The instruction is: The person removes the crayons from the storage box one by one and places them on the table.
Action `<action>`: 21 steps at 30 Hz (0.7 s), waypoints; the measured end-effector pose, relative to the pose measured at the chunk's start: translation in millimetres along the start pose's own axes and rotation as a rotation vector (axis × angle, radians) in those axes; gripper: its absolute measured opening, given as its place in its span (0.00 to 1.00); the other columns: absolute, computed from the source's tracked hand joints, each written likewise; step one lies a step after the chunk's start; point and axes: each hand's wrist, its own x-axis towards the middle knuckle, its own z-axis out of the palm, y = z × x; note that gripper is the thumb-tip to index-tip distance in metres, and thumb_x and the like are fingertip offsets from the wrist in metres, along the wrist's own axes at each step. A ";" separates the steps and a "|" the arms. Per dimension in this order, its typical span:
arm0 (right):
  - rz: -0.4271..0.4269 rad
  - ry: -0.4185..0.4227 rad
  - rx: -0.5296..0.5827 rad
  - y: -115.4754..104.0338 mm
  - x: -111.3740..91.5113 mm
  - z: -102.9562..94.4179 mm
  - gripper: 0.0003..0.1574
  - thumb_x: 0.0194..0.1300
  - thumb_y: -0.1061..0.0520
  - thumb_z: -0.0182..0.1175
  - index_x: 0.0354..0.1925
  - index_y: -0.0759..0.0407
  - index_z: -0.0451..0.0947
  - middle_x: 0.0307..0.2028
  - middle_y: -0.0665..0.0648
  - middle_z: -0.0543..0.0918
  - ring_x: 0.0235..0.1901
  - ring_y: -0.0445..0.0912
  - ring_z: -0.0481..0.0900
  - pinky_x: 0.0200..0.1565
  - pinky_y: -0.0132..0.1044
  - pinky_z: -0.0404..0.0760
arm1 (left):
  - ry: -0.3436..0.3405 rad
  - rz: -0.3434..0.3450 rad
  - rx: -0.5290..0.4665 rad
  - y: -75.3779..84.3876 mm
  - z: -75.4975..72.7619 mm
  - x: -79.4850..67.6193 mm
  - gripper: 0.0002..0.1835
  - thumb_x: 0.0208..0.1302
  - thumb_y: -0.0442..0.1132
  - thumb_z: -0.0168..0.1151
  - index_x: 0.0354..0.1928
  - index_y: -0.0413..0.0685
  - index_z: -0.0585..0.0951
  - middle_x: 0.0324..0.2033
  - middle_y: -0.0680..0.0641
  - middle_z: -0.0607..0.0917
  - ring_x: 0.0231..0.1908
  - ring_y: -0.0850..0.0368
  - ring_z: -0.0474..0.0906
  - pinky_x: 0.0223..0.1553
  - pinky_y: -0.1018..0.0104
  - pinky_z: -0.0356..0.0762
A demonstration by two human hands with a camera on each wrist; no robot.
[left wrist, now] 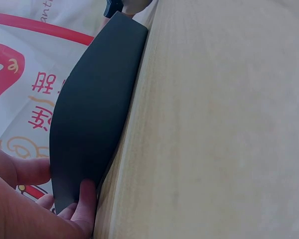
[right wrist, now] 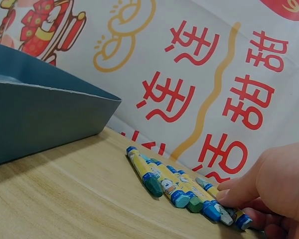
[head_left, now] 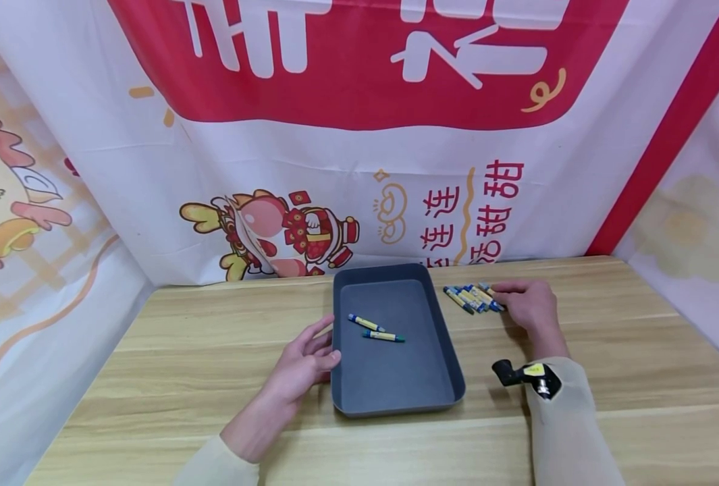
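Left hand (head_left: 298,361) spread against tray (head_left: 395,385), right (head_left: 529,307) at crayons (right wrist: 175,186), grip unclear; inner crayons (head_left: 383,336) head view only

L hand (head_left: 301,358) touching L side of tray (head_left: 395,385), fingers apart; R hand (head_left: 530,307) R of tray, arm (head_left: 568,425) fwd, fingers bent

Beside my left hand (head_left: 301,361): grey rectangular tray (head_left: 395,378), upright, two yellow-wrapped crayons (head_left: 383,335) inside. At my right hand (head_left: 528,307): further crayons (head_left: 471,298), side by side.
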 end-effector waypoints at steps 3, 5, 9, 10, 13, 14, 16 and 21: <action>-0.001 -0.006 -0.012 0.5 0.7 -0.5 0.22 0.77 0.54 0.61 0.64 0.57 0.84 0.70 0.69 0.78 0.72 0.65 0.70 0.69 0.59 0.70 | 0.001 -0.001 -0.002 0.3 0.0 0.1 0.36 0.75 0.30 0.59 0.81 0.62 0.66 0.79 0.39 0.69 0.75 0.39 0.71 0.68 0.44 0.79; -0.002 -0.008 -0.023 0.7 0.9 -0.8 0.22 0.77 0.54 0.61 0.64 0.57 0.83 0.71 0.69 0.77 0.72 0.65 0.70 0.69 0.60 0.70 | 0.000 -0.001 -0.005 0.3 0.1 0.2 0.36 0.75 0.30 0.59 0.81 0.62 0.66 0.79 0.38 0.69 0.75 0.38 0.71 0.68 0.44 0.78; -0.012 -0.015 -0.046 0.7 1.3 -0.9 0.22 0.78 0.53 0.60 0.64 0.57 0.84 0.71 0.69 0.77 0.72 0.66 0.69 0.69 0.61 0.69 | -0.002 0.001 -0.008 0.2 0.0 0.6 0.36 0.75 0.30 0.59 0.81 0.61 0.66 0.79 0.38 0.69 0.76 0.38 0.70 0.69 0.43 0.77; -0.015 -0.016 -0.050 0.7 1.4 -1.0 0.22 0.78 0.53 0.60 0.64 0.57 0.84 0.71 0.69 0.77 0.73 0.66 0.69 0.70 0.61 0.69 | -0.002 0.001 -0.007 0.3 -0.1 0.6 0.36 0.75 0.30 0.59 0.81 0.61 0.66 0.79 0.38 0.69 0.76 0.38 0.70 0.70 0.43 0.77; -0.022 -0.019 -0.059 0.5 1.7 -1.4 0.22 0.78 0.53 0.60 0.64 0.57 0.84 0.71 0.69 0.77 0.73 0.67 0.68 0.70 0.61 0.69 | -0.002 -0.001 -0.006 0.3 -0.4 0.6 0.36 0.75 0.30 0.59 0.81 0.62 0.66 0.79 0.39 0.69 0.76 0.38 0.69 0.70 0.42 0.77; -0.024 -0.020 -0.061 0.3 1.6 -1.7 0.22 0.78 0.53 0.60 0.64 0.57 0.84 0.71 0.69 0.78 0.73 0.67 0.68 0.70 0.61 0.69 | -0.002 -0.002 -0.005 0.3 -0.5 0.7 0.36 0.75 0.30 0.59 0.81 0.62 0.66 0.79 0.39 0.69 0.76 0.38 0.69 0.70 0.42 0.77; -0.021 -0.027 -0.060 0.1 1.6 -2.0 0.22 0.78 0.52 0.60 0.64 0.56 0.84 0.71 0.68 0.77 0.74 0.67 0.68 0.71 0.62 0.68 | -0.003 -0.004 -0.005 0.3 -0.7 0.7 0.36 0.76 0.30 0.59 0.81 0.62 0.65 0.79 0.39 0.69 0.76 0.38 0.70 0.70 0.42 0.77; -0.010 -0.044 -0.056 -0.3 1.3 -2.3 0.22 0.78 0.52 0.59 0.65 0.56 0.83 0.72 0.68 0.76 0.74 0.67 0.67 0.70 0.62 0.68 | -0.002 -0.010 -0.002 0.1 -0.6 0.5 0.36 0.76 0.31 0.59 0.81 0.62 0.66 0.79 0.39 0.69 0.76 0.39 0.70 0.70 0.43 0.77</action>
